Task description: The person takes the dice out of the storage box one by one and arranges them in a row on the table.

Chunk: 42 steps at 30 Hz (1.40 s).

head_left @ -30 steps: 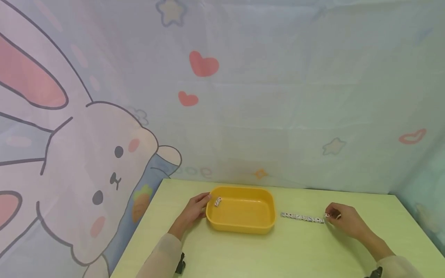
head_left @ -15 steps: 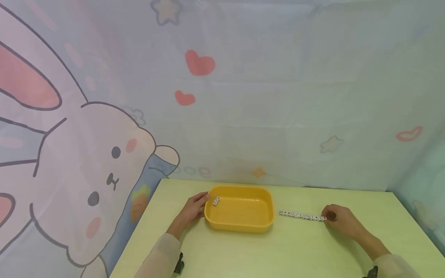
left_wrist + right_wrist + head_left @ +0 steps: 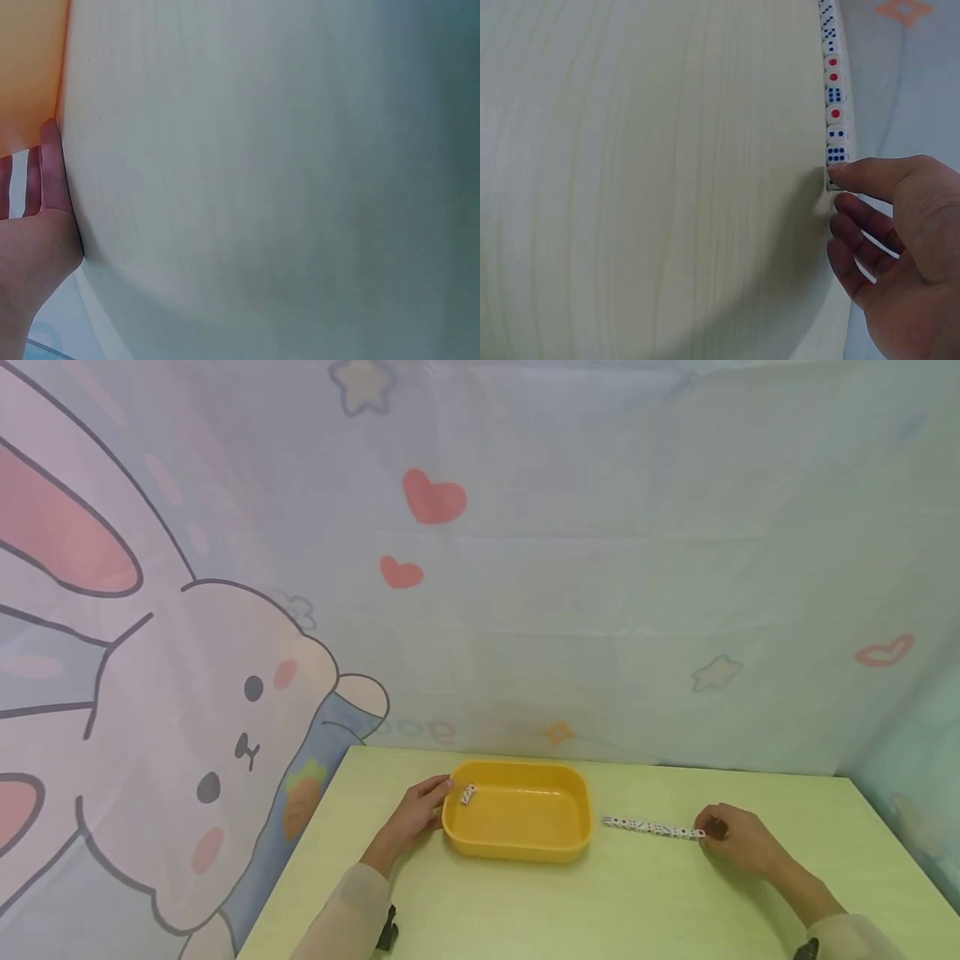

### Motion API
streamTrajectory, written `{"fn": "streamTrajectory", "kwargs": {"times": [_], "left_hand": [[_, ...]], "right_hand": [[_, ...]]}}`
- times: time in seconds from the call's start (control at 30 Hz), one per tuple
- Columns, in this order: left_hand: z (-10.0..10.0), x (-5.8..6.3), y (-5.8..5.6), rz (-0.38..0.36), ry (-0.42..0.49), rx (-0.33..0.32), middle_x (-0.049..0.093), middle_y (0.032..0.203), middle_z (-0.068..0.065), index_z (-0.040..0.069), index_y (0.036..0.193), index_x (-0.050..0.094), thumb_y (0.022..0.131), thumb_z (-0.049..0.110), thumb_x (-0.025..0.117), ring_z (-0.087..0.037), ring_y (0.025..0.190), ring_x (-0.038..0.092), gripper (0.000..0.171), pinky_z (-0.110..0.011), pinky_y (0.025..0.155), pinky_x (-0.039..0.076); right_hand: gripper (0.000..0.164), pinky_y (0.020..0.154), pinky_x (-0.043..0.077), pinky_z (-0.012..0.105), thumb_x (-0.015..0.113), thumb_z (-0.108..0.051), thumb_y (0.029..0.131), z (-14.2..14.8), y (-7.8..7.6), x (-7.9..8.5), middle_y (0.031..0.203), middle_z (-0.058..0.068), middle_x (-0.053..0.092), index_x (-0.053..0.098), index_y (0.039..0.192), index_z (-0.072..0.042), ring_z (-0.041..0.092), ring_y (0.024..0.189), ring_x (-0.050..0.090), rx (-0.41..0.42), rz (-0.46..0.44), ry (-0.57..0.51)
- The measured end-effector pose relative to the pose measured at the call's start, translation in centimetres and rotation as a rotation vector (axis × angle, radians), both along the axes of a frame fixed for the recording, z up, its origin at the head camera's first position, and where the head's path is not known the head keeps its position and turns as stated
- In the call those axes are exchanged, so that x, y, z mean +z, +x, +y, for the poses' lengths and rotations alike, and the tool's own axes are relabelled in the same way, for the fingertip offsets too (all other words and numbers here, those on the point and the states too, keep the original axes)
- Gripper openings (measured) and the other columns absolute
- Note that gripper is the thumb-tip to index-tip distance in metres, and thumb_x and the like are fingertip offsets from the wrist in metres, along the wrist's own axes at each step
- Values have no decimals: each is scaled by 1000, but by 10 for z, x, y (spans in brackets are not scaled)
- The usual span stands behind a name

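White dice (image 3: 651, 827) with red and blue pips form a straight row on the table, right of a yellow tray (image 3: 517, 852). My right hand (image 3: 738, 839) is at the row's right end. In the right wrist view its thumb (image 3: 866, 176) lies over the end die, which is partly hidden, and the other fingers curl close by. My left hand (image 3: 415, 812) rests against the tray's left end, fingertips at the rim. The left wrist view shows its fingers (image 3: 52, 169) fairly straight along the tray's wall. A few dice (image 3: 468, 794) lie inside the tray, at its left side.
A pale yellow-green table (image 3: 570, 910) bears the tray and the dice row. Behind it hangs a cloth backdrop (image 3: 562, 610) with a cartoon rabbit, hearts and stars, meeting the table's back edge.
My right hand has brought a die down and left to the row's right end, where it now lines up with the others. The left hand stays on the tray.
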<state>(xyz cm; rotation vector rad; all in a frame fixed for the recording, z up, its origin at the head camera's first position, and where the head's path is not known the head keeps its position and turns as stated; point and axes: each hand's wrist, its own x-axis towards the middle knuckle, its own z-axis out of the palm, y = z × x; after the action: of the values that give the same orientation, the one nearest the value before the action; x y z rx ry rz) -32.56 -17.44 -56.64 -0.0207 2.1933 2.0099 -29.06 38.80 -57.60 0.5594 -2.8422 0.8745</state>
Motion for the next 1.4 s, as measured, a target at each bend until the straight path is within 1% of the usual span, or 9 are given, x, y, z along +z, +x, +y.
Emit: {"fn": "streamTrajectory", "kwargs": {"times": [0.2,0.33,0.6,0.73,0.87,1.03,1.13,1.3,1.4], "left_hand": [[-1,1,1,5,2,0,62,144,-19,4,151,57,107,41,65,-27,120,66,58,-32,80,63],[-1,3,2,9,0,-2,62,145,-18,5,150,58,108,40,64,-27,121,65,55,-31,79,63],[-1,3,1,-9,3,-1,59,149,-18,4,150,57,108,42,63,-32,129,61,57,-31,80,63],[-1,3,1,-11,0,-5,58,150,-18,5,151,57,107,42,63,-32,131,60,57,-32,82,63],[-1,4,0,-12,7,-3,58,151,-17,6,151,57,107,41,64,-33,132,59,57,-34,84,63],[1,4,1,-12,10,-7,57,152,-18,5,152,56,108,41,62,-34,133,58,57,-35,85,64],[4,4,2,-9,11,-20,56,152,-19,4,153,54,109,40,61,-35,134,58,58,-35,86,64],[9,3,2,-6,3,-39,56,152,-21,3,153,54,109,42,61,-35,133,59,59,-35,86,63],[11,2,2,-4,3,-38,57,151,-20,3,153,54,108,43,61,-35,132,59,60,-36,87,63]], "right_hand": [[32,83,56,47,84,-10,89,-13,4,13,107,8,70,71,116,0,31,100,65,-20,29,-35],[34,82,56,47,82,-15,94,-32,7,24,111,12,69,69,122,0,36,104,65,-17,68,-95],[33,82,57,39,82,-15,95,-88,8,36,115,8,72,70,124,-4,30,103,67,31,119,-186],[28,81,58,36,82,-13,94,-120,3,39,113,5,72,72,120,-7,26,99,67,75,147,-242],[26,79,59,32,83,-8,93,-154,-3,40,110,6,72,73,118,-6,24,96,67,132,163,-297],[26,79,61,35,83,-5,91,-193,-10,38,107,13,72,73,115,-4,26,93,68,207,162,-366],[25,80,62,36,83,-7,92,-214,-14,37,108,13,72,73,116,-3,27,94,69,228,141,-389],[27,82,62,39,82,-8,94,-245,-20,35,109,11,73,74,118,-1,30,97,69,222,99,-422],[28,84,62,41,82,-10,94,-261,-25,34,110,10,74,74,120,-1,28,99,69,210,83,-433]]}}
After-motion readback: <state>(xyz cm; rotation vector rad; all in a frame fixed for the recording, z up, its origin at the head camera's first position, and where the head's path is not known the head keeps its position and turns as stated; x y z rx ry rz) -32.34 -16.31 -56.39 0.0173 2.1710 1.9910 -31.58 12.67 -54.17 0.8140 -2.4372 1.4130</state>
